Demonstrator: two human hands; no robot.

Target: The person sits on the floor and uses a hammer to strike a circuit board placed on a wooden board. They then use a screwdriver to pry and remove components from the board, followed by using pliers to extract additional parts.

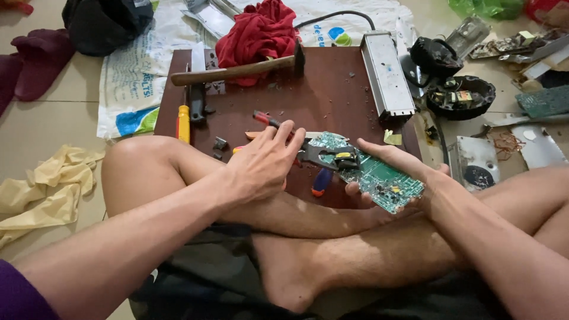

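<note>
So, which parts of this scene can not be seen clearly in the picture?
Head view, the only one:
- Pliers: handles hidden inside the left hand.
- Green circuit board: underside covered by the right hand; its small components are too small to identify.
- Hammer: part of the head hidden by the red cloth.
- Black bag: cut off by the top edge.

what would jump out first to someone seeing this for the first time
In the centre, the right hand cradles a green circuit board while the left hand works pliers against it. Behind them, on the dark wooden board, a hammer lies beside a red cloth.
</note>
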